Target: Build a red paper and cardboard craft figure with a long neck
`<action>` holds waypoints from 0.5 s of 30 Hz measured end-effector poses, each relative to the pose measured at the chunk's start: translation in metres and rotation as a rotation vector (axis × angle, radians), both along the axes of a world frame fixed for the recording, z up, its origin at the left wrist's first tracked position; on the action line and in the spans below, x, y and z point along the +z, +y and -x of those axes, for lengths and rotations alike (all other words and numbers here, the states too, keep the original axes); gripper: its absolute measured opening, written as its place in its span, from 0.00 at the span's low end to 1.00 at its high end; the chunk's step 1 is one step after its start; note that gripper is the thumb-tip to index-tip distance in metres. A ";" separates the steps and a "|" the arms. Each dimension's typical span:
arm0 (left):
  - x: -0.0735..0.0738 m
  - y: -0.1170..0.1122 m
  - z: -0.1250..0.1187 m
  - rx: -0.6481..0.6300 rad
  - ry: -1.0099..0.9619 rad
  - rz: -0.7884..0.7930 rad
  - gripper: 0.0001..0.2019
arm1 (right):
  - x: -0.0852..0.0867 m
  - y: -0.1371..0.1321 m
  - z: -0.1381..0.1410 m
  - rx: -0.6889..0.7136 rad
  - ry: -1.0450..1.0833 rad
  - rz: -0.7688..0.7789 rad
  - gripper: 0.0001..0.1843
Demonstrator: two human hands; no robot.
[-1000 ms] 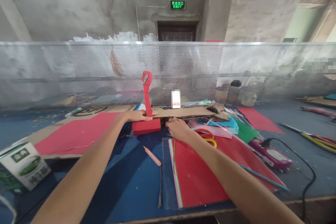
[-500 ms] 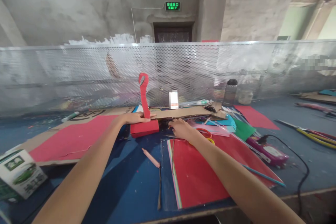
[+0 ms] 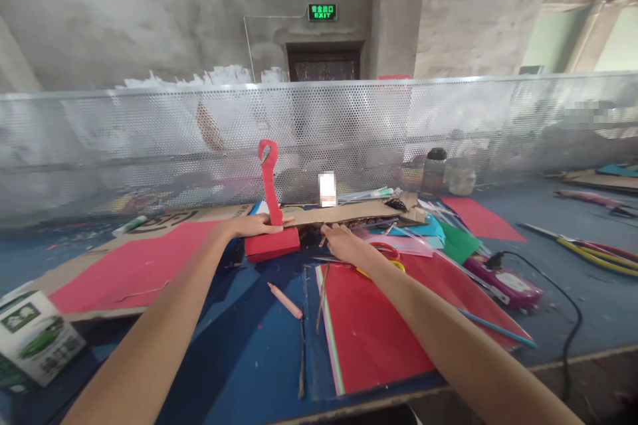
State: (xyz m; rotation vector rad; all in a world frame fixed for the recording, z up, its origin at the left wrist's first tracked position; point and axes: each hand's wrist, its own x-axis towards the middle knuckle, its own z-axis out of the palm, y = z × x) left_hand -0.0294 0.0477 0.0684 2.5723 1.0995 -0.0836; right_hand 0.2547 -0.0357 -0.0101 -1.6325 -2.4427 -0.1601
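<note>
One red block point(image 3: 272, 244) lies toward the far middle of the surface point(image 3: 239, 339), and one red strip point(image 3: 270, 180) stands upright from it, its top curled into a loop. My left hand point(image 3: 255, 224) reaches far forward, arm nearly straight, with thumb and fingers pinched on the foot of the strip, just above the block. My right hand point(image 3: 346, 243) lies palm down just right of the block, fingers loosely curled toward a strip of cardboard point(image 3: 349, 212); I cannot tell whether it grips anything.

Near it I count one pair of scissors point(image 3: 386, 255) with red and yellow handles, partly under my wrist, and one stack of red sheets point(image 3: 379, 325) beneath my forearm. One pink stick point(image 3: 284, 300) and two thin dark sticks point(image 3: 302, 358) lie nearer the front edge. One large red sheet point(image 3: 144, 262) lies on cardboard at the left, one carton point(image 3: 34, 335) stands at the left front corner, and one glue gun point(image 3: 503, 282) with a black cord lies to the right.
</note>
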 end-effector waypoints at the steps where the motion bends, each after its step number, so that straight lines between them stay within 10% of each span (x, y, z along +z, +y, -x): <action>1: 0.001 -0.001 -0.001 -0.001 -0.002 0.000 0.37 | -0.002 0.001 0.002 -0.002 0.001 -0.007 0.21; 15: 0.001 0.000 -0.001 0.005 0.016 -0.009 0.38 | -0.019 0.007 0.038 0.057 -0.038 -0.105 0.22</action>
